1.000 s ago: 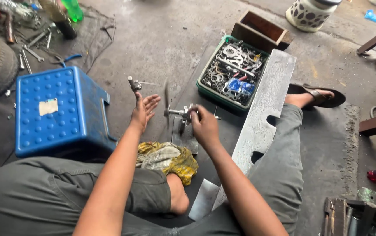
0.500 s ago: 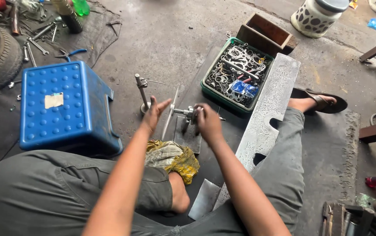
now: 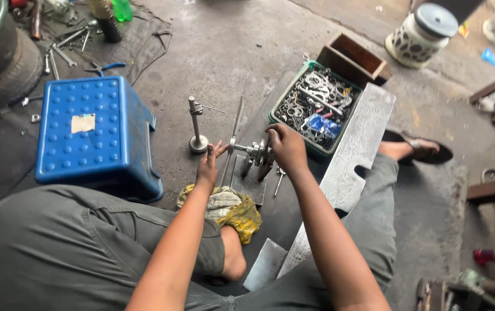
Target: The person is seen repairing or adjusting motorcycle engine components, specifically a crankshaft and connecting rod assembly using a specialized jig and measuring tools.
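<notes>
On the concrete floor (image 3: 230, 52), the small metal shaft assembly (image 3: 253, 152) rests on a steel plate (image 3: 248, 181). Right hand (image 3: 286, 148) wraps its geared end; left hand (image 3: 208, 167) fingers (image 3: 220, 148), loosely spread, touch the shaft tip. It looks stiff, heavy, likely greasy; best gripped by the hub

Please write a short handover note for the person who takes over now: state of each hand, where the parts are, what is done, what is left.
Left hand: open, fingers touching the left end of the metal shaft assembly.
Right hand: closed over the gear end of the assembly, holding it above a small metal plate on the floor.
Nearby: upright metal post on a round base to the left, thin metal rod behind, green tray of small metal parts to the right, yellow rag by the knee, blue plastic stool at far left.
Done: assembly is in hand over the plate.
Left: cannot tell from this view; loose parts remain in the tray.
</notes>
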